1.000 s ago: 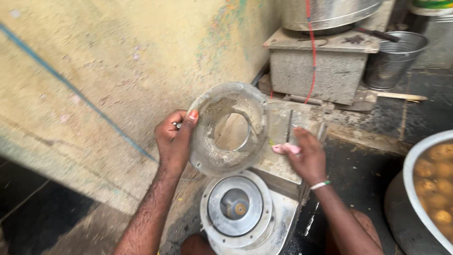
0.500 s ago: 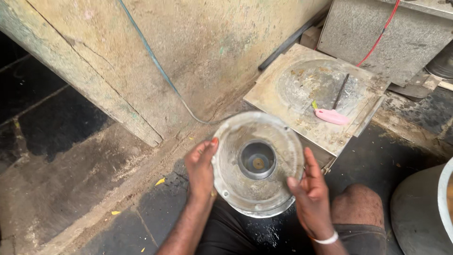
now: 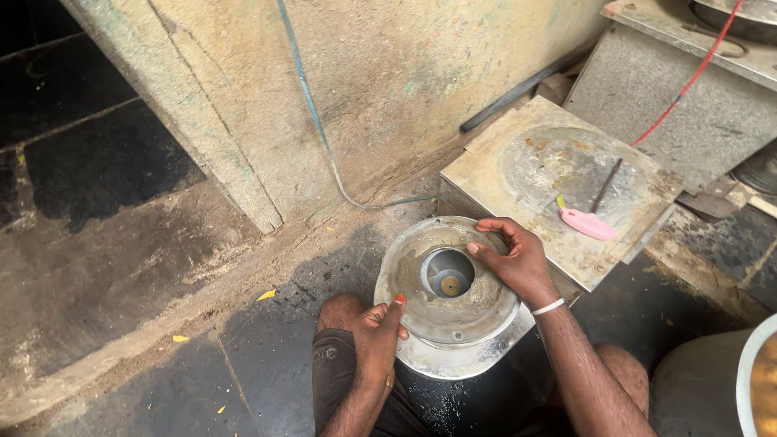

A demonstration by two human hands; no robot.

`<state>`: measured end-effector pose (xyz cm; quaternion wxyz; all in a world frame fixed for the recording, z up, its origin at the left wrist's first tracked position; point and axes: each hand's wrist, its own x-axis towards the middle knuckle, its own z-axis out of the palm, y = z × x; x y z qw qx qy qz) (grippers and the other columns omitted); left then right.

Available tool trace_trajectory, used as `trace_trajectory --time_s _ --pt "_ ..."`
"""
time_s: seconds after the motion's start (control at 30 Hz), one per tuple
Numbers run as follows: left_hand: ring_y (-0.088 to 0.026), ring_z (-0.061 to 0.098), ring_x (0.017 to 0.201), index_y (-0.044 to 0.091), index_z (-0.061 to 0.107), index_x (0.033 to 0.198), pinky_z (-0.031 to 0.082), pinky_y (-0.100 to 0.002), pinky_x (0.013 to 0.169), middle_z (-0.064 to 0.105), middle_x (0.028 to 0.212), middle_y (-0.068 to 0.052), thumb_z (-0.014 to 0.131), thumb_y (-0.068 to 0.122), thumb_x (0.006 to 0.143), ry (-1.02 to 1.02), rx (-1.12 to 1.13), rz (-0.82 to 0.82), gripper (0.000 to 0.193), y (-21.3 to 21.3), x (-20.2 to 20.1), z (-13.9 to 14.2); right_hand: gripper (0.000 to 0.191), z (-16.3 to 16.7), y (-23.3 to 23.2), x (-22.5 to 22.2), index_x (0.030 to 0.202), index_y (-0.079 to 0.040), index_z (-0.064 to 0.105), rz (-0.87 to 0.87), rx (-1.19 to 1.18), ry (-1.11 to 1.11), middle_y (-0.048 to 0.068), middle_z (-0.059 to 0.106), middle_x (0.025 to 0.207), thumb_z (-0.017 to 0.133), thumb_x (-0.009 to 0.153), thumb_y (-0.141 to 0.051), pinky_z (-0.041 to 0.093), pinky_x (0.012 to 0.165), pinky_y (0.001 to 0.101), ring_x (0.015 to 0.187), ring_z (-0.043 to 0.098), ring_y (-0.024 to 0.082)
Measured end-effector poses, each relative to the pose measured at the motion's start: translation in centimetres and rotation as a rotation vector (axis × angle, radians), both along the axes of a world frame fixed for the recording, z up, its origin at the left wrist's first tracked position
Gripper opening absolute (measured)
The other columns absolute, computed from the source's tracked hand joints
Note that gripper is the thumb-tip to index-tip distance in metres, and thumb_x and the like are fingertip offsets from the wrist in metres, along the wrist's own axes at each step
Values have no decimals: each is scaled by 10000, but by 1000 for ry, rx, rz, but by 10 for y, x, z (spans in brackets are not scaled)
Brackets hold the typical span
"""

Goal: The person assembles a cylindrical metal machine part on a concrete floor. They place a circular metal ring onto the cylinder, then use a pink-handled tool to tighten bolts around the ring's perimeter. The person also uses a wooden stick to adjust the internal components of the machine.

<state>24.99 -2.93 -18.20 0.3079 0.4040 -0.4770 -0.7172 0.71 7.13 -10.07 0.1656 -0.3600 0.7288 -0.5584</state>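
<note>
Squatting by a stained wall, a person's left hand [image 3: 374, 336] and right hand [image 3: 518, 263] grip the rim of a round metal bowl [image 3: 447, 295] seated on its base, beside a pink scraper [image 3: 588, 223], residue not yet cleaned

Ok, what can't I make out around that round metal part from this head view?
- Underside of the round metal housing: it hides what it rests on.
- Left hand fingers: curled under the rim.
- Right hand fingertips: dip into the central well, grip unclear.
- Basin: cut off by the right edge.
- Dark rod by the pink tool: too small to identify.
</note>
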Motion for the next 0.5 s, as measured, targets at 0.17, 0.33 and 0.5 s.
trace_trajectory --time_s 0.17,0.33,0.5 --pt "-43 334 461 95 507 552 237 -276 432 462 502 43 741 324 965 -39 -70 -6 528 2 1 -2 485 15 -3 10 1170 -58 720 39 88 423 136 710 1255 896 735 -184 535 976 337 1157 683 220" --pt "-41 279 456 80 486 539 197 -280 421 393 487 46 712 346 987 -151 -135 -85 568 8 9 1 476 20 1 16 1223 -82 708 34 218 400 140 690 1313 854 789 -210 567 885 373 1135 707 263" --pt "-26 386 458 68 556 537 310 -256 444 502 474 37 708 373 978 -182 -207 -141 557 16 7 3 422 15 6 23 1242 -45 689 69 149 608 170 695 1258 837 870 -179 534 1041 426 1340 618 323"
